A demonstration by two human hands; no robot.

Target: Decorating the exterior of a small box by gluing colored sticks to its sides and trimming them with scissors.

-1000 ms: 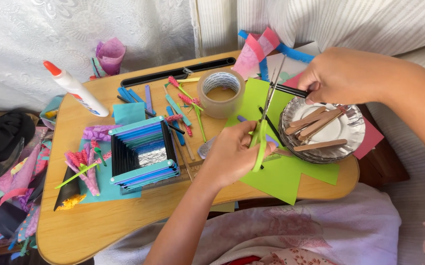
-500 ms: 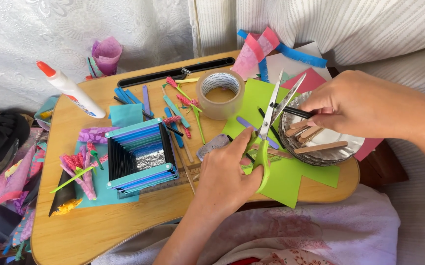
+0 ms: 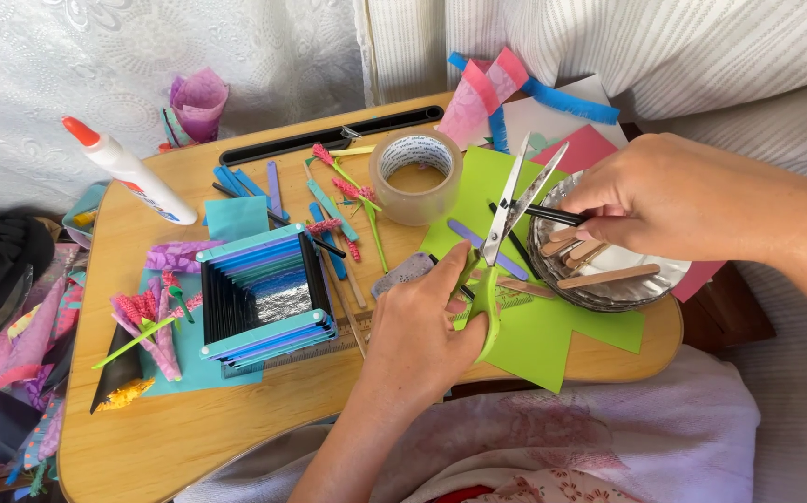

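Wooden tray [image 3: 170, 438]: scissors [image 3: 506, 224] (green-handled), tape roll [image 3: 415, 175]

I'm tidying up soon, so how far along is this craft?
Done: a blue layered box and pink paper flowers sit on the tray. In hand: the left hand holds open green scissors against a black stick pinched by the right hand. Left: uncut sticks lie in the foil dish.

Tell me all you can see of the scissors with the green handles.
The scissors have bright green plastic-looking handles and silvery metal blades. The left hand grips the handles, holding them tilted up above the green paper. The blades stand open in a narrow V, with a thin black stick between them, which the right hand holds over a foil plate.
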